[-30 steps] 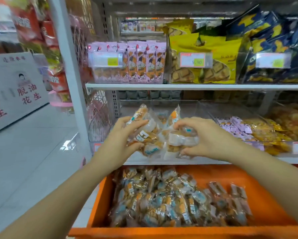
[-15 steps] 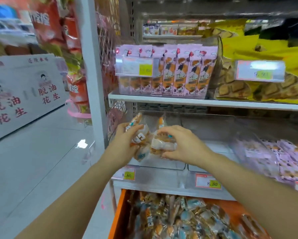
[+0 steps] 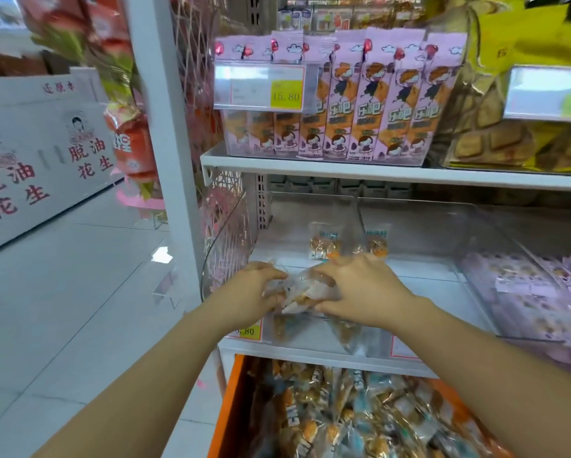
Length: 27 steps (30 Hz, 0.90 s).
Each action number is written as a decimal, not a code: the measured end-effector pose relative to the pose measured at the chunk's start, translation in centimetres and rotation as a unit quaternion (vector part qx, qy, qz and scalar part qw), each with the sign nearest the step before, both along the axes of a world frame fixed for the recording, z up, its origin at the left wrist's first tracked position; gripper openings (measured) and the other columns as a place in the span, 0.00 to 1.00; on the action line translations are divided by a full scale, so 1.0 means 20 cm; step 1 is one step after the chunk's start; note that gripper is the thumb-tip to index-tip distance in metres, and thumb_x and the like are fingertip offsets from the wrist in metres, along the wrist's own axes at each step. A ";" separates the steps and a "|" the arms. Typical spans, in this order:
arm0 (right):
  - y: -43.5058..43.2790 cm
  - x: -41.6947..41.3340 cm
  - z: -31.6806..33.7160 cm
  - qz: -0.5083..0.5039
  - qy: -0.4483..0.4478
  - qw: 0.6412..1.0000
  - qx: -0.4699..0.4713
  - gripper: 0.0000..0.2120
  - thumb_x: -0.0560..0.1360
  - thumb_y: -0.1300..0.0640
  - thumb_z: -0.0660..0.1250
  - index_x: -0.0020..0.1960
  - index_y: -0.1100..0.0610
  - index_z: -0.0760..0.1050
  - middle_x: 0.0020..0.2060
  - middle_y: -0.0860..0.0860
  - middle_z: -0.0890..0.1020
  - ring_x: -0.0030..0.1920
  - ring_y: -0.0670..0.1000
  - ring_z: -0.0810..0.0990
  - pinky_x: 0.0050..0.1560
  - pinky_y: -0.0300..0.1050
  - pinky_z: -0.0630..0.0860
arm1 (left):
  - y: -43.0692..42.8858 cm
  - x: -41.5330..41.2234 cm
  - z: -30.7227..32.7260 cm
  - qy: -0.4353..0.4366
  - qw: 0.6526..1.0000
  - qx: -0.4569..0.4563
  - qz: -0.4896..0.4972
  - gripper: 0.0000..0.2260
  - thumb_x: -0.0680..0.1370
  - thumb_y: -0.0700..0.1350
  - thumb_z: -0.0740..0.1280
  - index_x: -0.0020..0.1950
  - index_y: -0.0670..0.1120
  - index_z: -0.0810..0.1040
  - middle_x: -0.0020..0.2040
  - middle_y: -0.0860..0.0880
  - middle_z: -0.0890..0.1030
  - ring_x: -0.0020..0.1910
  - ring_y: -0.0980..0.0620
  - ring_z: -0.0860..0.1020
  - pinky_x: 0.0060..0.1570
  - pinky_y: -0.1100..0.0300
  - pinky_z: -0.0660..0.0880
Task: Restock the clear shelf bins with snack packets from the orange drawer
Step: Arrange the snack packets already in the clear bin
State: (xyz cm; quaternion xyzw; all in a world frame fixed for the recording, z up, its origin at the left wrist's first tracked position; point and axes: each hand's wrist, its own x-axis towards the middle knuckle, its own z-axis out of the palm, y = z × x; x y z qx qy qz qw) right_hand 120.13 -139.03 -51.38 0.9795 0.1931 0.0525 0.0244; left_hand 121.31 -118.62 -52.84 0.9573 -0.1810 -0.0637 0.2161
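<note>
Our fingers hide much of the bunch of snack packets (image 3: pixel 302 290), so we cannot count them. The price tag (image 3: pixel 247 331) just under our left hand (image 3: pixel 244 292) is half covered. The orange drawer (image 3: pixel 226 408) below both hands is cut off at the bottom edge.

The packets are small, clear and shiny, with brown snacks inside. We hold the bunch between both hands, at the front of the clear bin (image 3: pixel 224 246).

Our left hand grips the bunch from its left side, fingers curled round it. Our right hand (image 3: pixel 360 289) grips it from the top and right, fingers spread and bent. Just past our right hand, two back packets (image 3: pixel 324 241) stand upright deeper in the bin. Loose packets (image 3: pixel 343 418) fill the drawer.
</note>
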 end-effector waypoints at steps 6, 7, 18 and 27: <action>-0.03 -0.11 -0.03 -0.026 -0.018 0.999 0.022 0.20 0.78 0.43 0.60 0.69 0.44 0.68 0.63 0.46 0.77 0.69 0.50 0.66 0.74 0.56 0.42 | 0.04 -0.16 -0.02 -0.060 0.997 -0.043 0.025 0.15 0.80 0.46 0.64 0.67 0.54 0.74 0.71 0.52 0.69 0.61 0.52 0.75 0.58 0.61 0.71; -0.04 -0.15 -0.03 -0.023 -0.019 0.999 0.032 0.19 0.78 0.44 0.60 0.69 0.43 0.68 0.63 0.45 0.76 0.69 0.50 0.65 0.74 0.55 0.41 | 0.05 -0.20 -0.02 -0.076 0.996 -0.035 0.032 0.15 0.80 0.46 0.64 0.67 0.54 0.74 0.71 0.53 0.70 0.61 0.52 0.75 0.58 0.60 0.72; -0.10 -0.35 -0.20 0.026 -0.169 0.980 0.099 0.10 0.64 0.53 0.69 0.45 0.49 0.82 0.38 0.45 0.83 0.43 0.50 0.81 0.54 0.44 0.68 | 0.10 -0.28 -0.15 -0.188 0.982 -0.008 0.024 0.16 0.76 0.40 0.67 0.63 0.52 0.78 0.64 0.51 0.77 0.62 0.46 0.75 0.64 0.49 0.67; 0.01 -0.15 -0.05 -0.012 -0.101 0.994 0.032 0.13 0.79 0.49 0.60 0.63 0.44 0.73 0.57 0.43 0.80 0.59 0.47 0.75 0.64 0.44 0.52 | 0.11 -0.24 -0.13 -0.169 0.985 -0.003 0.030 0.14 0.80 0.46 0.61 0.64 0.56 0.76 0.64 0.58 0.76 0.62 0.56 0.73 0.61 0.60 0.65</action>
